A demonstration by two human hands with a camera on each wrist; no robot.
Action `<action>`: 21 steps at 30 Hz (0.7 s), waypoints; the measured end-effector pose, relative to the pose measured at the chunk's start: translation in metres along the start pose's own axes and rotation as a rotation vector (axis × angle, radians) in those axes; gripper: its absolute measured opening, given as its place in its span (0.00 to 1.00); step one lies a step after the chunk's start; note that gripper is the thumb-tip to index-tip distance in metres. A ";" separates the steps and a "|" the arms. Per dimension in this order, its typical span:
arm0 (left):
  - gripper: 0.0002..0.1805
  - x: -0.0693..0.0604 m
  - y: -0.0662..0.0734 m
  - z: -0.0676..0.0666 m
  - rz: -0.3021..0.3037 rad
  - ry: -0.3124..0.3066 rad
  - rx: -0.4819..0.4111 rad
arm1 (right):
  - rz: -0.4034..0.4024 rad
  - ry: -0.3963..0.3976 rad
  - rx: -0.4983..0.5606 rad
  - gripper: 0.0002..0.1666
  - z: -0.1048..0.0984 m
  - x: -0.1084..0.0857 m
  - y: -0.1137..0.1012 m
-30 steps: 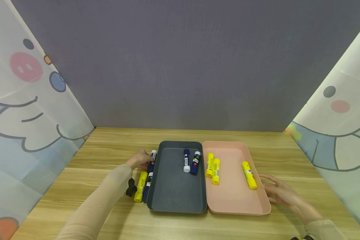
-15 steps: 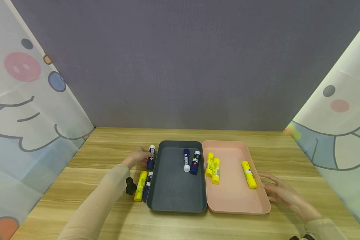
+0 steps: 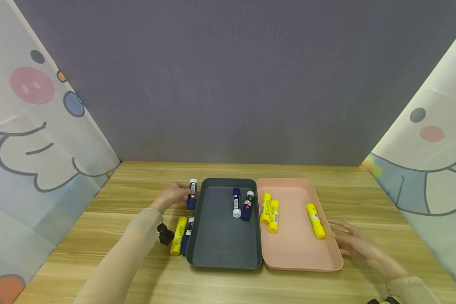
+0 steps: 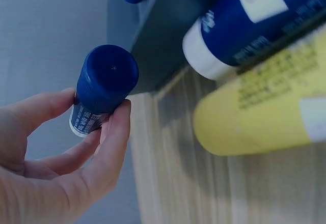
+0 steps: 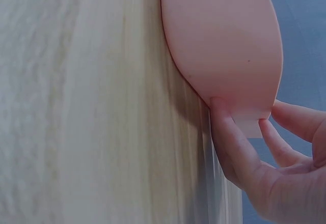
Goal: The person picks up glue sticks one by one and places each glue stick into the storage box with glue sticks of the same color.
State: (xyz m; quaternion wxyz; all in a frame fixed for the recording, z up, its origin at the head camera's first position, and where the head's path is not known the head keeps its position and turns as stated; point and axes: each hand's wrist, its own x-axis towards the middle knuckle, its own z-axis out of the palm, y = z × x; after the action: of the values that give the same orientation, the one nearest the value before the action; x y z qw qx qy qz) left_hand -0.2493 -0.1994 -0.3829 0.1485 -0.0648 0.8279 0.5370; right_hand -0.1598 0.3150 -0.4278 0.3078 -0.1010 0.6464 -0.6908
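Between the thumb and fingers of my left hand [image 3: 172, 195] is a dark blue glue stick [image 4: 106, 79] with a white end, held above the table left of the grey tray [image 3: 224, 253]. Below that hand, a yellow glue stick [image 3: 178, 235] and another blue glue stick [image 3: 188, 237] lie side by side along the tray's left wall. At the right, my right hand [image 3: 359, 245] touches the outer wall of the pink tray [image 5: 229, 56] with loosely bent fingers. Two blue glue sticks [image 3: 247, 206] lie in the grey tray, and three yellow glue sticks [image 3: 315, 221] in the pink one.
Both trays stand edge to edge on the wooden table [image 3: 228, 291]. A grey panel [image 3: 228, 84] rises behind the table, with cartoon-printed cloth [image 3: 42, 160] at either side.
My left hand has lifted the blue glue stick from beside the grey tray and moved it slightly away from me. My right hand stays at the pink tray.
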 end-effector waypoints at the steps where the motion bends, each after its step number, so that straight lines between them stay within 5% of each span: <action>1: 0.26 -0.001 0.001 0.000 0.010 -0.005 0.001 | 0.001 0.000 0.000 0.20 0.000 0.000 0.000; 21: 0.26 -0.011 0.028 0.027 0.059 -0.034 -0.002 | 0.019 0.041 -0.010 0.19 0.003 0.000 -0.002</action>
State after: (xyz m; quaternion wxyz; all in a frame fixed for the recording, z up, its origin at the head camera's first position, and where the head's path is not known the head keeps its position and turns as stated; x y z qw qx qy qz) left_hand -0.2418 -0.1633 -0.3651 0.1467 -0.0314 0.8263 0.5428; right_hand -0.1587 0.3125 -0.4254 0.3006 -0.0822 0.6571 -0.6864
